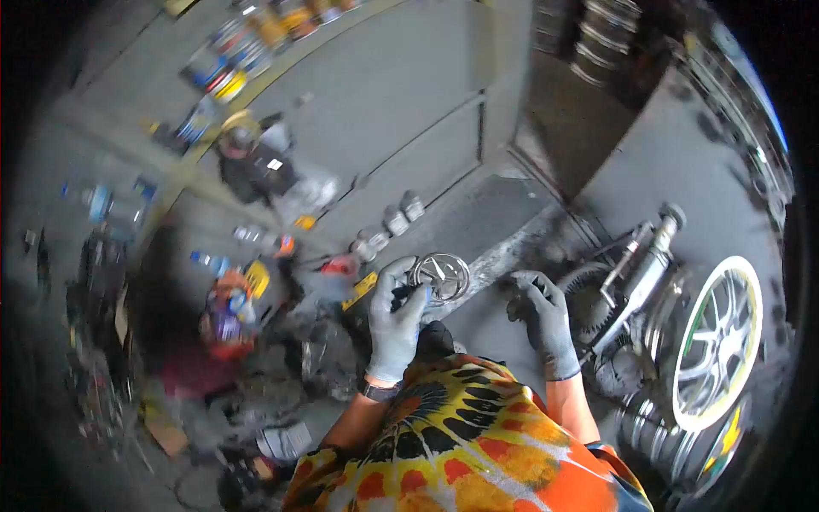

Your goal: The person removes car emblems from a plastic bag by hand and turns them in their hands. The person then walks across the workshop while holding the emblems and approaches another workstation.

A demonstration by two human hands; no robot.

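Observation:
My left hand (397,328), in a grey glove with a dark band at the wrist, grips a round silver metal piece (442,278) by its left edge. The piece has a shiny rim and a bright pointed shape in its middle. To the right, my right hand (543,320), also gloved in grey with darker fingertips, is raised apart from the piece. Its fingers are curled, and whether they hold anything small is hidden.
A white-rimmed spoked wheel (749,341) and a metal machine arm (641,277) stand at the right. Small cans (396,220) line the wall ahead. Bottles and an orange container (229,324) are at the left. Stacked wheel rims (604,38) stand at the upper right.

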